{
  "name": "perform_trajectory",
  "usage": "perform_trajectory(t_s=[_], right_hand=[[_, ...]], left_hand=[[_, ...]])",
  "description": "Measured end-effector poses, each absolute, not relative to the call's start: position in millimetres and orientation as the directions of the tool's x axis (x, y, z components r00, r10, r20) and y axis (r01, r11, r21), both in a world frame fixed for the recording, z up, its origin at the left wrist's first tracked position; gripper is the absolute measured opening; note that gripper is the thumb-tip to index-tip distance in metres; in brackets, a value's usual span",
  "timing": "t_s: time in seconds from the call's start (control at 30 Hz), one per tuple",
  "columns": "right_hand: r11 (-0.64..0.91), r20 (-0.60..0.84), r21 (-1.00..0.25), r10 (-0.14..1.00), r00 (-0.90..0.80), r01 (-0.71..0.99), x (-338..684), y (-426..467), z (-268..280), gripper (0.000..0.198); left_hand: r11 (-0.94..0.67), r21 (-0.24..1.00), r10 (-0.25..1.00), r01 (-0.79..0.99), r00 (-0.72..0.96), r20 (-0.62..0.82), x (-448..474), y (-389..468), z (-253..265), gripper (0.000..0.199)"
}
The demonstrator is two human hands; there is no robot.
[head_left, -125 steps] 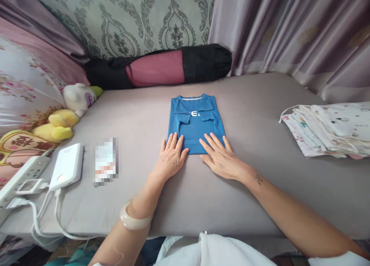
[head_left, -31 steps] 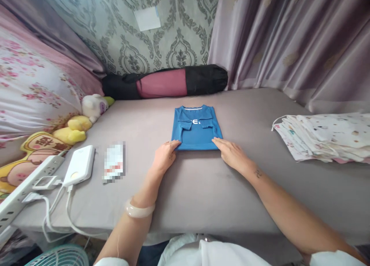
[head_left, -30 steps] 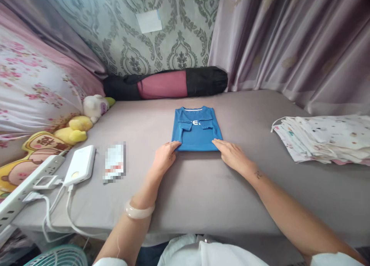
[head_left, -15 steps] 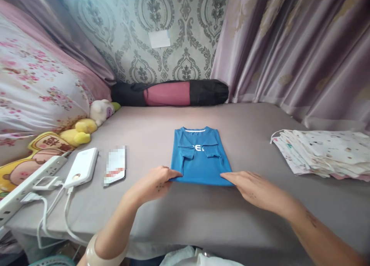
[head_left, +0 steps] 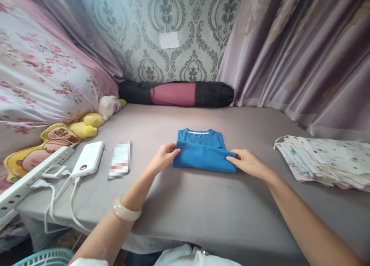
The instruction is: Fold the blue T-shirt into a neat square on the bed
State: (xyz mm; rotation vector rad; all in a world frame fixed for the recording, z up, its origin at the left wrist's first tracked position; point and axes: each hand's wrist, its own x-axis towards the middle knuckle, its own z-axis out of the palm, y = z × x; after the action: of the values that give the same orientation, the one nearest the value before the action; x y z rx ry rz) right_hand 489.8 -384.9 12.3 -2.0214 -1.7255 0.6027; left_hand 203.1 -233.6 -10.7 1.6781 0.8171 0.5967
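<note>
A blue shirt (head_left: 205, 157) lies on the grey sheet in front of me, its lower part folded up over the chest. The neckline, with a white strip inside the collar, faces away from me and still shows above the fold. My left hand (head_left: 167, 157) pinches the folded layer at its upper left corner. At the right corner, my right hand (head_left: 246, 163) grips the same layer between thumb and fingers. The lettering and the sleeves are hidden beneath the folded part.
Folded patterned cloths (head_left: 326, 160) are piled on the right. To the left lie a phone (head_left: 120, 160), a white power bank (head_left: 88, 158), a power strip (head_left: 37, 177) with cables, and plush toys (head_left: 86, 125). A black and pink roll (head_left: 173, 93) rests against the wall.
Both hands have moved away from me, bringing the shirt's lower edge up and over its front. The white lettering and the folded sleeves are now covered.
</note>
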Motion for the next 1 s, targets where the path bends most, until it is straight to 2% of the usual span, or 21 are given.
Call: perform_trajectory(t_s=[0.13,0.33,0.47,0.7,1.0], right_hand=[[-0.228,0.014,-0.550,0.959,0.282,0.803,499,-356,-7,0.029],[-0.388,0.000,-0.441,0.902,0.432,0.810,506,-312,-15,0.023],[-0.495,-0.048,-0.344,0.858,0.511,0.798,508,-291,-15,0.026],[-0.568,-0.032,-0.276,0.812,0.583,0.776,504,-270,-16,0.031],[-0.607,0.059,-0.318,0.754,0.654,0.729,488,-263,-23,0.036]], left_hand=[[-0.220,0.864,0.912,0.452,0.409,0.018,229,-215,-27,0.024],[-0.239,0.701,0.956,0.673,0.288,0.050,257,-195,-28,0.022],[-0.219,0.656,0.968,0.723,0.246,0.052,270,-181,-31,0.024],[-0.207,0.622,0.976,0.755,0.207,0.074,285,-170,-36,0.029],[-0.225,0.514,0.974,0.828,0.185,0.128,296,-170,-37,0.030]])
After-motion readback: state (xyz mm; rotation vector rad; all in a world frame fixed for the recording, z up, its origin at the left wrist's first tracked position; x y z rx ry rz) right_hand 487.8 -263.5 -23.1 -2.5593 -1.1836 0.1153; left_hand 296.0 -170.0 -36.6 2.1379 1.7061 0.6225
